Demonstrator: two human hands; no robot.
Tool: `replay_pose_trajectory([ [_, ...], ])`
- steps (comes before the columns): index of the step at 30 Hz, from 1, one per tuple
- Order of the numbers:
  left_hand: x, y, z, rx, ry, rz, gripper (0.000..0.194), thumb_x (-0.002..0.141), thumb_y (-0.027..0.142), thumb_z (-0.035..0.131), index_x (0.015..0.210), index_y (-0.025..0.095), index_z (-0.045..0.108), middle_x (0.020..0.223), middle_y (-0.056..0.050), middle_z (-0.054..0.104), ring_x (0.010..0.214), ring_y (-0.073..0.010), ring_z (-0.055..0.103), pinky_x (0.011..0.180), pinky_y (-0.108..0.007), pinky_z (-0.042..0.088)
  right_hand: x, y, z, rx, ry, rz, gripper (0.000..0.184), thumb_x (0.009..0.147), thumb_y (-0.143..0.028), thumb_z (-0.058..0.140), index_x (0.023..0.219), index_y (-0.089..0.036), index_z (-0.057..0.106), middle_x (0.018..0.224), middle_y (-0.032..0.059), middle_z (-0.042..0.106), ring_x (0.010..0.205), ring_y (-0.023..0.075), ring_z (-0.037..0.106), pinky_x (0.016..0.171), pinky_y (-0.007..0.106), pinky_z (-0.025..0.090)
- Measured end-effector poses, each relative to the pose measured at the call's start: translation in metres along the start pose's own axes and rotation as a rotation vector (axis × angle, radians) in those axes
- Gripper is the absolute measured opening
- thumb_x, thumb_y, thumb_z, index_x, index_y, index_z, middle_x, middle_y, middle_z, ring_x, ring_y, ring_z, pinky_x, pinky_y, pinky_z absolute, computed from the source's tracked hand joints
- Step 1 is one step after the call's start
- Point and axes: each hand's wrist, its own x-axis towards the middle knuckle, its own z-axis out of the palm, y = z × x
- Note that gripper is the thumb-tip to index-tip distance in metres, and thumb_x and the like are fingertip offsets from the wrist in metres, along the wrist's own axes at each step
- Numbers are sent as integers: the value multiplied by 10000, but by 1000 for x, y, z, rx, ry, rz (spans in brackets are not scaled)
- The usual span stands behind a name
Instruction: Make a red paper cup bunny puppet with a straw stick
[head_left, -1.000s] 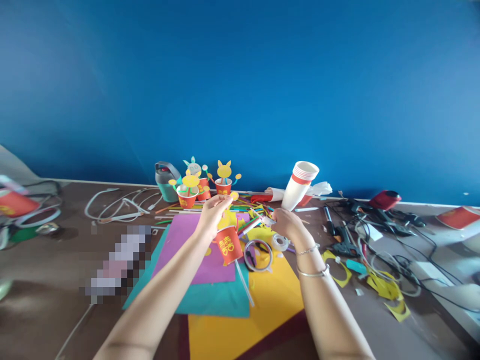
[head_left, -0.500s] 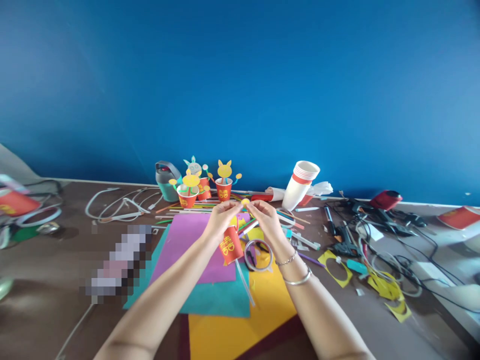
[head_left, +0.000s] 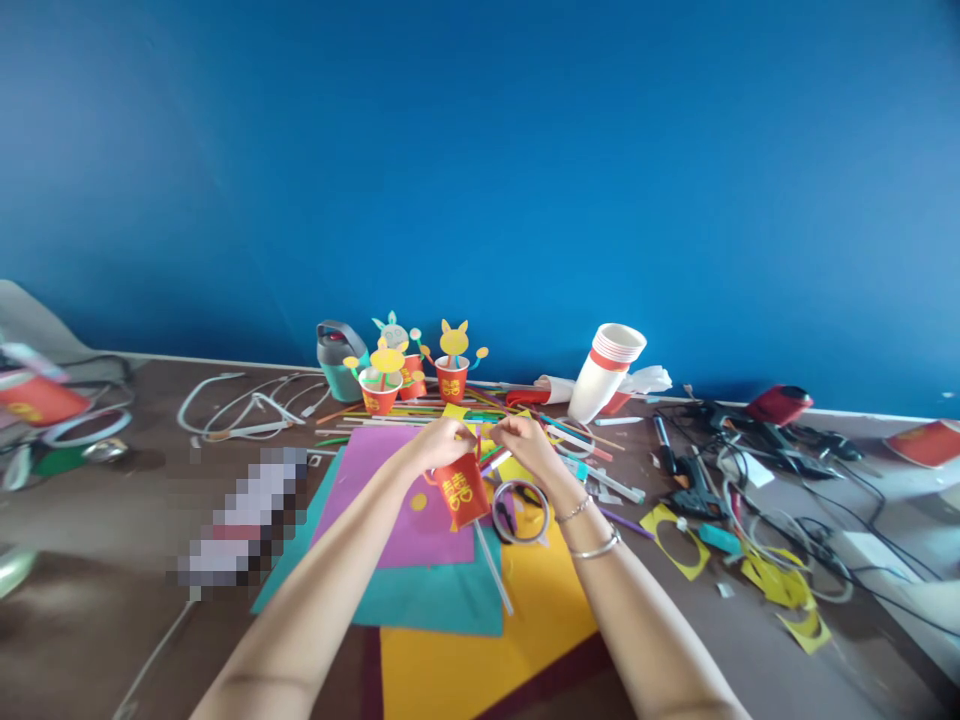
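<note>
My left hand (head_left: 445, 442) is closed, fingertips pinched beside a thin red strip that rises from a red paper cup (head_left: 463, 494). The cup lies tilted under this hand, showing a gold printed character, and a clear straw (head_left: 493, 570) sticks out below it. My right hand (head_left: 521, 443) is closed a little to the right, its fingertips curled toward the left ones. What either hand pinches is too small or hidden to make out. A roll of tape (head_left: 519, 512) lies below the right hand, and a small yellow disc (head_left: 418, 502) is on the purple sheet (head_left: 360, 490).
Teal (head_left: 427, 600) and orange sheets (head_left: 450, 670) lie in front. Behind stand red cups with yellow animal heads (head_left: 453, 380), a grey-teal flask (head_left: 339, 362) and stacked white cups (head_left: 600, 380). Glue guns (head_left: 694, 490), cables and yellow scraps (head_left: 675, 540) crowd the right; white cable (head_left: 255, 405) lies left.
Both hands have come down and slightly apart, closer to the red cup. The small yellow disc that was between my fingertips no longer shows there. The view has shifted slightly.
</note>
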Motion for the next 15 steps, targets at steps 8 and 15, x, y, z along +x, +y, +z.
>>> replay_pose_trajectory([
  [8,7,-2,13,72,-69,65,107,680,267,679,642,186,738,699,-17,728,792,-200,677,717,-248,492,-1,-1,-10,-5,-54,57,162,616,-324,608,571,-172,575,515,-59,449,521,94,356,511,244,264],
  [15,5,1,27,150,-1,114,90,680,256,712,613,202,741,758,-21,747,877,-208,680,841,-273,482,-2,-4,-19,-3,-71,128,90,572,-262,584,563,-174,577,524,-47,496,551,108,417,535,243,306],
])
